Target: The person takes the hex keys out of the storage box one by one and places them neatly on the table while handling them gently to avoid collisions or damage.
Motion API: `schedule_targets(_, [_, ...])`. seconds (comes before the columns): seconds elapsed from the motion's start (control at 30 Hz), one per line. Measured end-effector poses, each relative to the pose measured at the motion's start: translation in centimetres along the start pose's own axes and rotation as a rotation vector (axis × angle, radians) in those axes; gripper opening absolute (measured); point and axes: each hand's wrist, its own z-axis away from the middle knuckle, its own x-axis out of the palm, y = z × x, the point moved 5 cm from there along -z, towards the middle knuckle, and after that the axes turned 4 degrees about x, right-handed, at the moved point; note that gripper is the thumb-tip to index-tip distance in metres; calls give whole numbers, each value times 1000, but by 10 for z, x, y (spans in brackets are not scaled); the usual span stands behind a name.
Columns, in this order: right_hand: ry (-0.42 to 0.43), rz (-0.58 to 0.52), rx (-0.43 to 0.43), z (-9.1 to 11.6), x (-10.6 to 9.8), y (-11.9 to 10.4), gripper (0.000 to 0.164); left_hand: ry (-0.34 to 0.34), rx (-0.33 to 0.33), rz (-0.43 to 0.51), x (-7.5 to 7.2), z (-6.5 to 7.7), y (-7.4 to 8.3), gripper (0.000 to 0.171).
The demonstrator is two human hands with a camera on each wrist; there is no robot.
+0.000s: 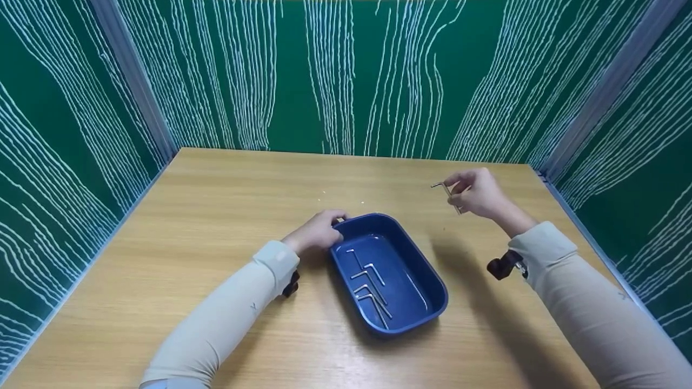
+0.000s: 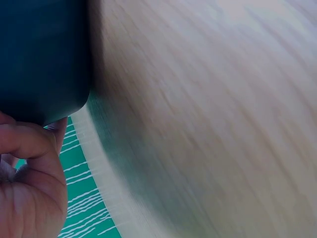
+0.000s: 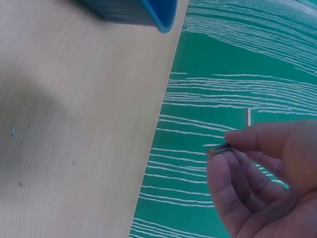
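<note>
A dark blue rectangular tray (image 1: 404,246) stands on the table at a slant, with several L-shaped hex keys (image 1: 373,292) lying on its floor, mostly toward its left side. My left hand (image 1: 320,229) grips the tray's far left corner; the left wrist view has its curled fingers (image 2: 29,144) against the tray's outer wall (image 2: 44,59). To the right of the tray and above the table, my right hand (image 1: 478,194) pinches another hex key (image 1: 445,189) between thumb and fingers. In the right wrist view that hex key (image 3: 247,117) is partly hidden by the fingers.
The wooden table (image 1: 227,227) extends around the tray, with a few tiny white specks (image 1: 324,192) behind it. Green panels (image 1: 292,81) with white wavy lines enclose the back and both sides. A dark wrist mount (image 1: 503,266) sits below the right cuff.
</note>
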Motion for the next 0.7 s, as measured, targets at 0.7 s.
schedule_targets(0.7, [32,-32,150,-6,-20,36,36,-15,-32,44,1,1,-1,46])
